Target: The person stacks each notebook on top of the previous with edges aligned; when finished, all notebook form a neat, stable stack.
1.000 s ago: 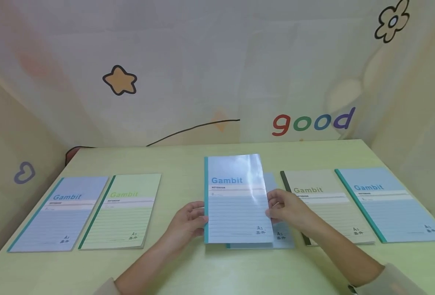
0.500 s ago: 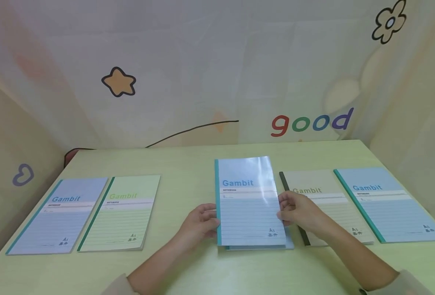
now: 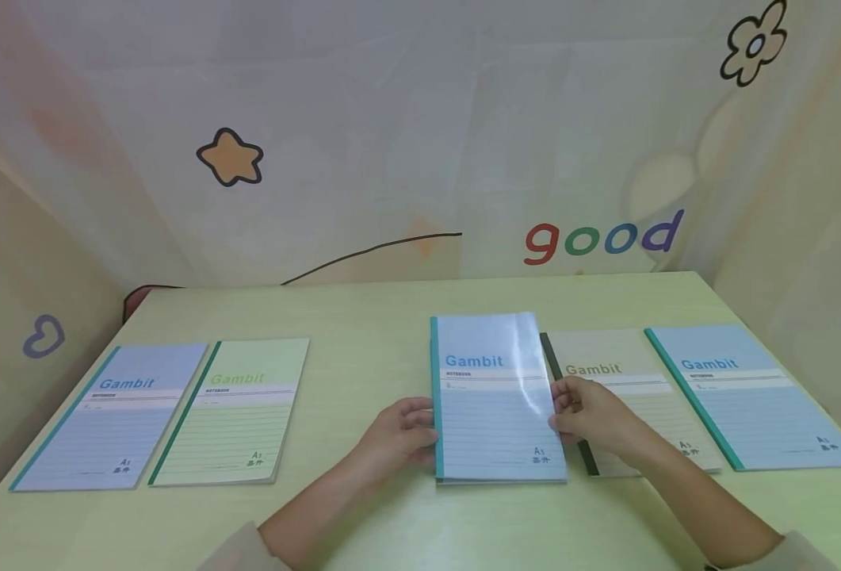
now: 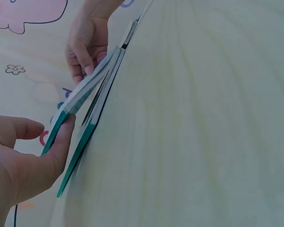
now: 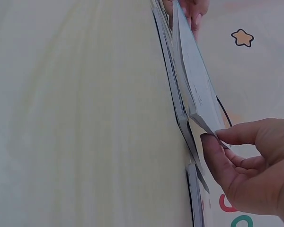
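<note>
A blue notebook (image 3: 491, 412) with a teal spine is held by both hands, directly over a second blue notebook, which it almost covers in the head view. My left hand (image 3: 400, 432) holds the spine side, thumb against it. On the opposite edge, my right hand (image 3: 594, 420) pinches the cover side between thumb and fingers. The left wrist view shows the held notebook (image 4: 85, 90) tilted, with a narrow gap above the lower notebook (image 4: 83, 146) on the table. From the right wrist, the page edges of the held notebook (image 5: 191, 71) appear slightly fanned.
Right of the hands lie a grey notebook (image 3: 627, 388) with a black spine, partly behind my right hand, and another blue notebook (image 3: 755, 404). A green notebook (image 3: 242, 412) and a bluish-purple one (image 3: 120, 420) lie at left. A printed curtain (image 3: 363, 143) stands behind the table (image 3: 363, 317).
Both hands have carried the blue notebook rightward and lowered it, so it now lines up over the blue notebook beneath. The other notebooks have stayed in place.
</note>
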{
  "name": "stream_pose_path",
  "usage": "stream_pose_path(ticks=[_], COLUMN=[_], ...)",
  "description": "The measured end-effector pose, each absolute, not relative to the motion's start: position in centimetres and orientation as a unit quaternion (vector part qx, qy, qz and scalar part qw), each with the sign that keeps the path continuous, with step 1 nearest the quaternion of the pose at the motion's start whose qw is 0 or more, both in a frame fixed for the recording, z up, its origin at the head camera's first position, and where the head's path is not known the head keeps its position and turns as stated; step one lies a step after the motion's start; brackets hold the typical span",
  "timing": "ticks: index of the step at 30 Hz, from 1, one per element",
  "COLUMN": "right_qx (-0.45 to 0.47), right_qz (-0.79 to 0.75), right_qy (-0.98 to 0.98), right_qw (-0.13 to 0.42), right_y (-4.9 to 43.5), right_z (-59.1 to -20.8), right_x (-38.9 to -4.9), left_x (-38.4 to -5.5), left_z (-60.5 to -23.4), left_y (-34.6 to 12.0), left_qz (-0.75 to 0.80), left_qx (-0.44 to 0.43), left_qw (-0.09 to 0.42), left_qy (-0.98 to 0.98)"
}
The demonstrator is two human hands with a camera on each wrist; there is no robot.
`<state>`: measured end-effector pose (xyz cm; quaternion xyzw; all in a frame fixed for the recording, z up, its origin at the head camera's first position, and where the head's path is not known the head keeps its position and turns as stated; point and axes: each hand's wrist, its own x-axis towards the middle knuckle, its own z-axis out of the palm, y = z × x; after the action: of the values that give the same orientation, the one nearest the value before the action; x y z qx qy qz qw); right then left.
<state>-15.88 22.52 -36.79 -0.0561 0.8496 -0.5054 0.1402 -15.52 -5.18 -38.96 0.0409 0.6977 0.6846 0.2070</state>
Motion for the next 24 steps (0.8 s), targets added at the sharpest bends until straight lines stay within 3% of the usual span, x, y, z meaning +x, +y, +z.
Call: stream_pose_path(ticks=[24], right_qx=[-0.064], right_qz=[-0.381], right_qy=[0.916], right_qw=[0.104], right_y=[21.57], right_z=[-37.33], right_x=[-16.12], left_x=[-15.68], left_z=[-39.04], left_y=[-5.12], left_qz=[0.608], left_qx=[0.035], left_qw=[0.237], left_qy=[0.757])
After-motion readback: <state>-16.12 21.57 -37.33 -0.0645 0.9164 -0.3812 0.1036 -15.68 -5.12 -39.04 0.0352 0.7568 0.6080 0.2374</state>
